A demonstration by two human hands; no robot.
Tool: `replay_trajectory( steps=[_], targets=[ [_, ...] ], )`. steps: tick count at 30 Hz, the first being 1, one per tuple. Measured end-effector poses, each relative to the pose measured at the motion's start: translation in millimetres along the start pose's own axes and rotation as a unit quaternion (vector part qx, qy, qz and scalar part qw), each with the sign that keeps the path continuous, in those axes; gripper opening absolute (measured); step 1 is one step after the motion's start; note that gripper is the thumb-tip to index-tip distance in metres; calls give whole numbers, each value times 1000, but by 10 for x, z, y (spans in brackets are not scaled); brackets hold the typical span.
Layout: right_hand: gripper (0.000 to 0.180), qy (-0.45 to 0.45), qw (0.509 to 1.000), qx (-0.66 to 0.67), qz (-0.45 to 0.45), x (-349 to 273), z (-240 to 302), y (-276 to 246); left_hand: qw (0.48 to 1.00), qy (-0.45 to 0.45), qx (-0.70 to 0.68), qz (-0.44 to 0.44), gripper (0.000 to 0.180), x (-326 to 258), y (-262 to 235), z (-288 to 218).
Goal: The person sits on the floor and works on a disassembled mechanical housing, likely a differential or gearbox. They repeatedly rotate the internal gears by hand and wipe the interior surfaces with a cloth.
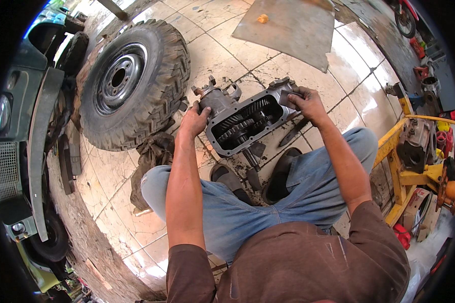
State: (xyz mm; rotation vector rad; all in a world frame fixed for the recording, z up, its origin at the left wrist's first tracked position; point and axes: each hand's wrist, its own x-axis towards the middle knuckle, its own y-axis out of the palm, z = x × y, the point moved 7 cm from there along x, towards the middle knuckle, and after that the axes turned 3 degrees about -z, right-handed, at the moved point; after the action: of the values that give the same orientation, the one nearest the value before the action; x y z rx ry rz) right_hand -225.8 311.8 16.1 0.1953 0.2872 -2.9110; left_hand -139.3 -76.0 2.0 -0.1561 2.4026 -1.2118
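A metal gearbox (218, 147) rests on the tiled floor between my feet, its long top opening uncovered. Inside it, dark toothed gears (237, 132) sit on their shafts. My left hand (193, 120) grips the left end of the casing, thumb on top and fingers over the far side. At the right end, my right hand (308, 105) pinches a small dark flat piece (286, 99) against the flanged rim. What the piece is made of is unclear. An output shaft (251, 159) sticks out of the casing toward me.
A big knobby tyre on a rim (136, 83) lies to the left, with a dark rag (154, 151) near it. A flat metal sheet (288, 30) lies ahead. A yellow stand (397, 171) is at the right. A dark blade-like strip (293, 132) lies beside the gearbox. A vehicle (15, 126) stands far left.
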Motion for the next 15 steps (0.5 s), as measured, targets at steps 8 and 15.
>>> replay_trajectory(
  steps=[8,15],
  targets=[
    [12,-292,843,-439,-108,-179,419,362,997,-34,-38,53,79,-87,-59,-94],
    [21,-284,846,-451,-29,-342,310,545,999,-24,-21,39,78,-48,-42,-15]
  ],
)
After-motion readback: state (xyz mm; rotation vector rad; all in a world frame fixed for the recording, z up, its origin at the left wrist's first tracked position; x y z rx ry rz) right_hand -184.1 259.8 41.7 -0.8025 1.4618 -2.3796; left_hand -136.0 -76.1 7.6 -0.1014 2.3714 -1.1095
